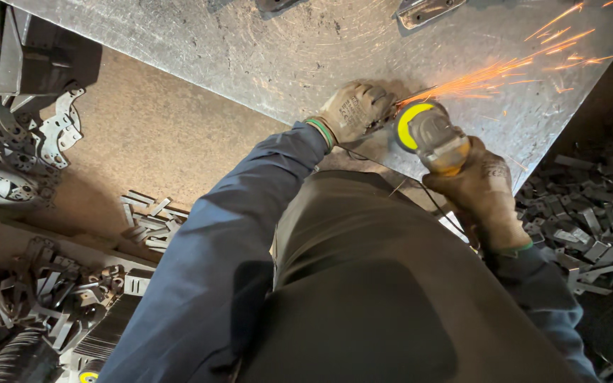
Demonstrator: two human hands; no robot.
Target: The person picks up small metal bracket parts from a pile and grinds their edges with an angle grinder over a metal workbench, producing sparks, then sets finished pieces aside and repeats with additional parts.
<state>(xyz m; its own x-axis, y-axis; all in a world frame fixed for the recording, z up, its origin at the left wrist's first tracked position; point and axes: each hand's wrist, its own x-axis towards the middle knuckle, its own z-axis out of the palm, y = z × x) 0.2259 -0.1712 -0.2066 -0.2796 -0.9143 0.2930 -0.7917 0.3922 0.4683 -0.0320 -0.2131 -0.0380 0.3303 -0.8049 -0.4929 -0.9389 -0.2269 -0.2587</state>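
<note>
A worker's 2 hands are covered by grimy tan knit work gloves, the left hand [355,110] showing a green-edged cuff and faint dark print across the back, the right hand [487,195] a thin green rim at the wrist. Navy blue long sleeves run up both arms. A dark grey apron covers the torso.

The small piece being ground is hidden under the gloved left hand [355,110], the grinder's [431,138] wheel is covered by its guard, and the metal table [264,57] is cut off at the top edge.
</note>
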